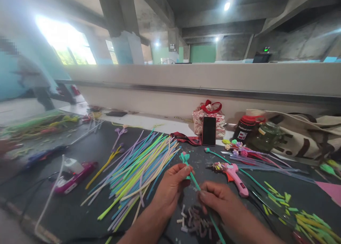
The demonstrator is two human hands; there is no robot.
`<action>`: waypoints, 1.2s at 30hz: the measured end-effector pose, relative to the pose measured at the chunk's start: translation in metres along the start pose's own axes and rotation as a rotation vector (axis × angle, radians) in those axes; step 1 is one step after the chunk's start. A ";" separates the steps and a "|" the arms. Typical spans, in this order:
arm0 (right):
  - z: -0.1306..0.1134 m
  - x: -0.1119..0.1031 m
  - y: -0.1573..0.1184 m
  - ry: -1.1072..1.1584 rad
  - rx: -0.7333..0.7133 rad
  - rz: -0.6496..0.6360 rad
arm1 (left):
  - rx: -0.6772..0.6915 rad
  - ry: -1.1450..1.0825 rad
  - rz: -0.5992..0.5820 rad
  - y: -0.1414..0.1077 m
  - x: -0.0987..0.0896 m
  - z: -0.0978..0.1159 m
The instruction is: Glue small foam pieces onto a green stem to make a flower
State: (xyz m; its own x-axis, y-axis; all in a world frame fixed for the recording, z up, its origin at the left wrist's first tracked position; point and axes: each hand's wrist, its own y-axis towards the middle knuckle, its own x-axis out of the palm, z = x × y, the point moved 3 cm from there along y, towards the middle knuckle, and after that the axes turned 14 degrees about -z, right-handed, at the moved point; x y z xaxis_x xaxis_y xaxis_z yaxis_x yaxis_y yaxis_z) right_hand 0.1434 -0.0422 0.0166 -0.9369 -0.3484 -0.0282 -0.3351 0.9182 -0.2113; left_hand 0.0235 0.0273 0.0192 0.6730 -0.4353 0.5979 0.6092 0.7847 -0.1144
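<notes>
A teal pipe-cleaner flower (184, 156) with a looped head is held between my two hands, its stem running down toward the lower right. Just below the head, my left hand (173, 183) pinches it between thumb and fingers. Farther down, my right hand (218, 201) is closed around the stem. Short cut pieces of pale purple and white pipe cleaner (197, 221) lie beneath the hands. Beside my right hand rests a pink glue gun (236, 176), near another long teal pipe-cleaner stem (252, 178).
Many coloured pipe cleaners (138, 173) spread across the left. A magenta power strip (76, 176) with cables lies beyond them. Behind stand a phone (209, 130), a patterned bag (195, 116) and bottles (243, 128). Yellow-green pieces (314, 222) lie right. Another person's hand (9, 146) shows far left.
</notes>
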 end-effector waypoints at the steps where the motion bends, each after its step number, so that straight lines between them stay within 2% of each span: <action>1: 0.000 -0.003 -0.003 -0.033 -0.002 -0.005 | 0.016 0.014 0.022 0.001 0.001 0.001; 5: -0.003 -0.013 -0.014 -0.085 -0.001 -0.012 | 0.059 0.054 0.060 0.002 0.008 -0.001; 11: -0.008 -0.014 -0.018 0.160 0.065 -0.026 | 0.063 0.055 0.051 0.006 0.009 -0.005; 17: -0.001 -0.015 -0.016 0.222 0.085 -0.034 | 0.078 0.084 0.086 0.008 0.003 -0.005; 27: 0.013 -0.018 -0.008 0.068 0.181 -0.030 | 0.066 0.106 0.057 0.006 0.000 -0.010; 36: 0.018 -0.022 -0.007 -0.086 0.244 -0.049 | -0.001 -0.029 0.043 0.005 0.001 -0.023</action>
State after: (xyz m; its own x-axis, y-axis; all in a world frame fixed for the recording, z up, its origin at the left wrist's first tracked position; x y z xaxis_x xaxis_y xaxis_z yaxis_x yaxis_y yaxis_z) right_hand 0.1683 -0.0441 0.0015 -0.9048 -0.4154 -0.0932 -0.3358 0.8310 -0.4436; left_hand 0.0366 0.0208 0.0012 0.6859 -0.3884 0.6154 0.5805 0.8019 -0.1409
